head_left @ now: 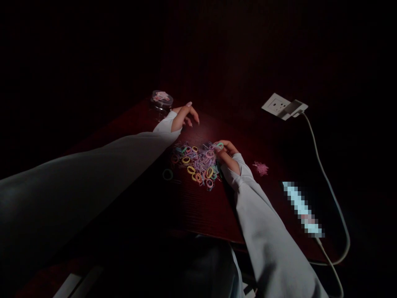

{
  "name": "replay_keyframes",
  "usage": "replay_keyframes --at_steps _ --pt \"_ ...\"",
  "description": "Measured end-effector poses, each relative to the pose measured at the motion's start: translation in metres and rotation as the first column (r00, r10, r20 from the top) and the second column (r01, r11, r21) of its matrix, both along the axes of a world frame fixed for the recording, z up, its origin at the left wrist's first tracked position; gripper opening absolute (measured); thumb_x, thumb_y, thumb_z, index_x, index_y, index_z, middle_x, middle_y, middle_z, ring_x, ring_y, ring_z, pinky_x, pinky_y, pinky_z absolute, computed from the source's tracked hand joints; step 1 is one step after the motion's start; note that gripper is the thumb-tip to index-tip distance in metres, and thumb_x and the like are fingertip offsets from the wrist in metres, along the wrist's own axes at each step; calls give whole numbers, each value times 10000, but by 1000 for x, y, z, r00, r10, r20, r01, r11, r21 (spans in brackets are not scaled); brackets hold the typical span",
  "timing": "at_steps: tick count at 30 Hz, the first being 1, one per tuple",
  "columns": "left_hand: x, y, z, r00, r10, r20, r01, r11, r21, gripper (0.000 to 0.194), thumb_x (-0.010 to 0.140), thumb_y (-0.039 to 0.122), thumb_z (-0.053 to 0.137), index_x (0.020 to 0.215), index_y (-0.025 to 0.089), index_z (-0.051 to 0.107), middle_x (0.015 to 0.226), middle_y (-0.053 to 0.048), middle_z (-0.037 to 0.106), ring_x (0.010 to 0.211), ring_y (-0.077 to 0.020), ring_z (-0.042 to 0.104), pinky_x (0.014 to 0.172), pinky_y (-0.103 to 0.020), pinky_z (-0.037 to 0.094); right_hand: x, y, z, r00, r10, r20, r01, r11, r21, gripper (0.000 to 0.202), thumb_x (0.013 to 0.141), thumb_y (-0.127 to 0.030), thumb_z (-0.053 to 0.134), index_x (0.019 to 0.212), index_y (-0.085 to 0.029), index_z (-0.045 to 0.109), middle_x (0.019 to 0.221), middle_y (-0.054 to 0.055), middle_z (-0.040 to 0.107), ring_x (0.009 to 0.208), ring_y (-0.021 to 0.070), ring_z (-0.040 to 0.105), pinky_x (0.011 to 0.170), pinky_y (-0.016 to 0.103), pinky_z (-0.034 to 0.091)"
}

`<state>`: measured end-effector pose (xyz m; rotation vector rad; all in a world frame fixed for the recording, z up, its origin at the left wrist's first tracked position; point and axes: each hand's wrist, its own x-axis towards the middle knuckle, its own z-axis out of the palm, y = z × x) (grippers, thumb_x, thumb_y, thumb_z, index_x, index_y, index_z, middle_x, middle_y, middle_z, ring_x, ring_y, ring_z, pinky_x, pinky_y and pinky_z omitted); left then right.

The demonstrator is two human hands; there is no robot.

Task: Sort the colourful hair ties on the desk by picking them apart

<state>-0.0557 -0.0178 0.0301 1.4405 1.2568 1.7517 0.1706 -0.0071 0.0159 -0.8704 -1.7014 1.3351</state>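
A heap of small coloured hair ties and clips [198, 163] lies on the dark red table [198, 207]. Above the heap's far side, my left hand [186, 115] has its fingers apart and holds nothing, close to a round clear container with a pinkish lid [161, 98]. At the heap's right edge, my right hand [228, 154] has thumb and fingers closed around a green hair tie [220, 146]. A single dark green ring [168, 174] rests left of the heap.
A small pink bundle [261, 168] lies to the right of my right hand. Farther right are a lit, pixelated device [302, 209] with a cable, and a white socket plate [276, 106] with a plugged-in charger [295, 108]. The surroundings are very dark.
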Motion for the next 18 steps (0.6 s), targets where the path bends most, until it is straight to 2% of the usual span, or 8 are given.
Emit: replay_keyframes --at_steps 4,7,10,13,15,18 --pt "-2 -2 1 999 -41 -24 41 999 -27 666 1007 660 284 710 182 640 862 -77 754 676 -152 645 707 -313 487 5 0 1 1000 0 3 0 1000 16 262 734 -405 744 920 -266 621 742 -38 645 612 124 525 605 267 425" --pt "-2 -4 2 999 -41 -23 40 997 -58 634 988 671 333 718 191 647 863 -72 753 760 -177 679 734 -315 496 11 3 -1 1000 -9 27 8 1000 13 219 745 -376 698 912 -264 614 778 -29 664 569 118 484 559 267 399" --pt "-2 -2 1 999 -31 -28 29 996 -88 602 969 673 372 737 199 663 862 -65 751 842 -204 701 749 -315 501 16 3 -4 997 -7 74 3 998 60 195 749 -336 668 921 -259 620 900 -10 704 661 131 547 616 272 435" --pt "-5 2 -1 997 -57 -59 53 996 -72 600 971 659 377 723 191 660 885 -67 759 783 -187 691 736 -313 503 18 3 -8 991 8 130 -19 996 82 200 757 -321 644 948 -261 638 905 -13 702 737 147 584 680 282 461" --pt "-6 4 -2 995 -69 -74 64 996 -66 596 973 649 382 718 186 655 906 -72 766 747 -175 681 730 -310 505 16 3 -11 991 14 136 -24 997 71 213 763 -324 630 967 -265 647 921 -10 708 767 156 600 707 293 478" --pt "-6 2 -1 996 -51 -75 44 995 -88 560 972 621 398 734 189 663 900 -73 769 801 -197 696 754 -310 520 10 2 -14 996 35 81 -36 999 13 245 739 -316 637 979 -269 654 980 2 731 839 175 644 765 318 515"
